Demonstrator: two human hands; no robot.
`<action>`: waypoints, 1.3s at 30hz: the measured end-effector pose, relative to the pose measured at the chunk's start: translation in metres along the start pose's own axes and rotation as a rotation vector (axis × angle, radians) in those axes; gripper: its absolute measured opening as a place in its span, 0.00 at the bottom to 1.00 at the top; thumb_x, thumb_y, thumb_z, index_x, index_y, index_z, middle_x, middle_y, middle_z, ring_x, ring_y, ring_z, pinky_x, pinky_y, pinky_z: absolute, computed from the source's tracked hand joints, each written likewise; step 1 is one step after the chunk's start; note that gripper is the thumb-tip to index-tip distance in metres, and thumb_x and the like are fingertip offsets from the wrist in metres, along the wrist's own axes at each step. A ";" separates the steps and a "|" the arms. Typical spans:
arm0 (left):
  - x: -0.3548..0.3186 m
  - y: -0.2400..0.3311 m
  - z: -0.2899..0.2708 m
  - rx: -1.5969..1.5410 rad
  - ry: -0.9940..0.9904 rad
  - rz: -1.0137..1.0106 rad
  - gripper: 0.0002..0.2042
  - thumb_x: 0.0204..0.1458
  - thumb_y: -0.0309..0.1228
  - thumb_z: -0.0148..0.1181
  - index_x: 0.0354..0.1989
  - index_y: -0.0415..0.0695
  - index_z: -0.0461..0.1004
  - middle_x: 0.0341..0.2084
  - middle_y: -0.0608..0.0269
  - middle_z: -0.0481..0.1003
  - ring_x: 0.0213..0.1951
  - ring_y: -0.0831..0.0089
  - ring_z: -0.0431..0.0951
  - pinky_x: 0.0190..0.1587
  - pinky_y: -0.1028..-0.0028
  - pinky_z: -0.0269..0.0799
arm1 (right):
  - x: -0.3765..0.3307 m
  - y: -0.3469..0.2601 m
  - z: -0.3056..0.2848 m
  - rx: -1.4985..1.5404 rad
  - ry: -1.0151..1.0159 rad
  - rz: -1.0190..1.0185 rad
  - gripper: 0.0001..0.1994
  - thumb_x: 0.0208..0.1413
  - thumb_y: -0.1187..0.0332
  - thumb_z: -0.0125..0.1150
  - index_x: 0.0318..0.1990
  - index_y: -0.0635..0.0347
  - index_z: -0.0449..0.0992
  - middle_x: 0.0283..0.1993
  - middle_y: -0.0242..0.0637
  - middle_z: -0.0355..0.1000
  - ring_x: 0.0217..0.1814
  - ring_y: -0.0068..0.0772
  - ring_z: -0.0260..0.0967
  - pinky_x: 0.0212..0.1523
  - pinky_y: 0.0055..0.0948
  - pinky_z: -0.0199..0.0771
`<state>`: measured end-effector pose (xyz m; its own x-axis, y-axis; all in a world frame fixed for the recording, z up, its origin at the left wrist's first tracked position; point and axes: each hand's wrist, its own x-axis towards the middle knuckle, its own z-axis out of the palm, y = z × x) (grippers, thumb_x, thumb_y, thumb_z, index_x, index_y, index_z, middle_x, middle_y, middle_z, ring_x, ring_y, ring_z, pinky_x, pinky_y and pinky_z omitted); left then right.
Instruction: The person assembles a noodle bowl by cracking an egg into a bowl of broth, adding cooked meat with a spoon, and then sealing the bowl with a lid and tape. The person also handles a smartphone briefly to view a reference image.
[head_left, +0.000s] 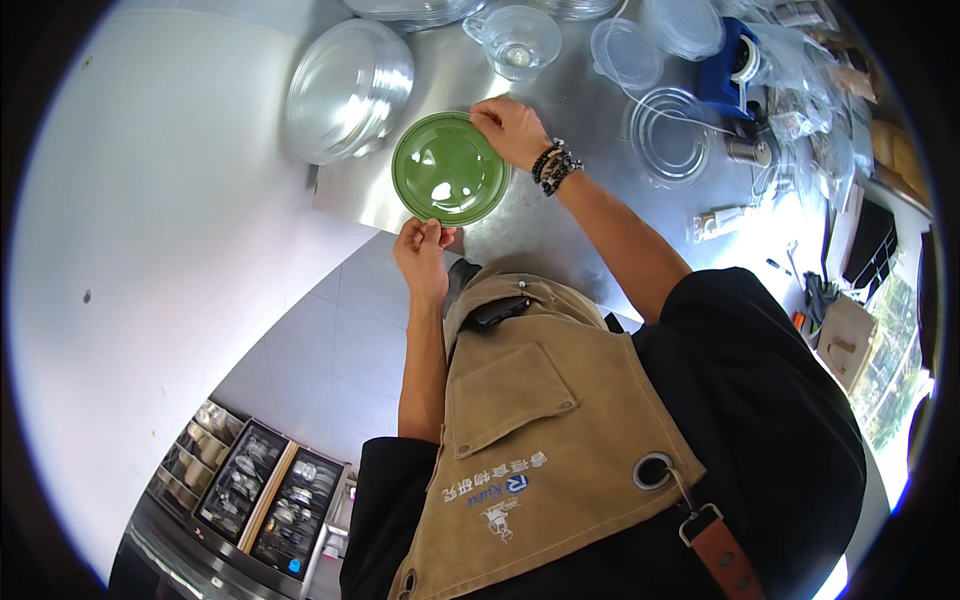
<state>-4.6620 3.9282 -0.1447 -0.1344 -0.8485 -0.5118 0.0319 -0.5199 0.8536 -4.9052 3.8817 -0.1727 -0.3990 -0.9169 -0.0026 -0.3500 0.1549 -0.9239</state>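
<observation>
Tan canvas apron (560, 430) fills the near view, over a black sleeve. Beyond it, left hand (422, 255) pinching the near rim of a round green bowl under a clear domed plastic lid (450, 168); right hand (512, 130), beaded bracelets (555, 165) at the wrist, fingertips closed on the far rim. Both grips narrow and shut on the lid's edge, opposite each other, bowl resting near the edge of the stainless steel counter (530, 235). Best done, judging by this: press evenly around the rim, keep the bowl flat, check the seal all round. Left of the grip, a stack of clear plastic domed lids (350, 88). Past the right hand, a clear glass measuring cup (520, 40). Farther right, clear round plastic containers (668, 135) and a blue tape dispenser (728, 70).
</observation>
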 end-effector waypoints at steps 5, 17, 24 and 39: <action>0.000 0.003 0.002 0.011 0.018 0.002 0.05 0.60 0.25 0.56 0.36 0.34 0.73 0.28 0.59 0.79 0.29 0.74 0.79 0.35 0.77 0.74 | 0.019 -0.003 -0.004 -0.316 -0.241 0.065 0.17 0.57 0.55 0.56 0.31 0.61 0.79 0.29 0.50 0.76 0.35 0.53 0.75 0.40 0.44 0.76; 0.000 0.004 0.000 0.070 0.008 0.011 0.07 0.60 0.27 0.56 0.37 0.35 0.75 0.28 0.59 0.79 0.30 0.74 0.79 0.36 0.76 0.73 | 0.052 -0.017 0.003 -0.369 -0.426 0.029 0.20 0.57 0.52 0.58 0.27 0.63 0.79 0.27 0.47 0.76 0.31 0.49 0.76 0.38 0.41 0.76; -0.001 0.009 0.002 0.102 0.029 -0.021 0.05 0.61 0.24 0.55 0.36 0.35 0.73 0.27 0.62 0.77 0.30 0.74 0.79 0.35 0.76 0.74 | 0.066 -0.018 0.012 -0.096 -0.496 -0.222 0.20 0.61 0.53 0.59 0.29 0.64 0.74 0.24 0.41 0.72 0.26 0.33 0.70 0.30 0.34 0.69; 0.016 0.026 -0.009 0.064 -0.045 0.158 0.21 0.47 0.11 0.58 0.52 0.37 0.74 0.26 0.73 0.69 0.28 0.84 0.67 0.34 0.81 0.66 | 0.089 -0.031 0.025 -0.338 -0.795 -0.106 0.15 0.60 0.57 0.58 0.35 0.61 0.79 0.27 0.41 0.76 0.30 0.39 0.75 0.36 0.36 0.73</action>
<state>-4.6541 3.9005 -0.1313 -0.1765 -0.9134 -0.3669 -0.0068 -0.3716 0.9284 -4.9083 3.7857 -0.1536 0.3160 -0.8982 -0.3056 -0.6347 0.0393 -0.7717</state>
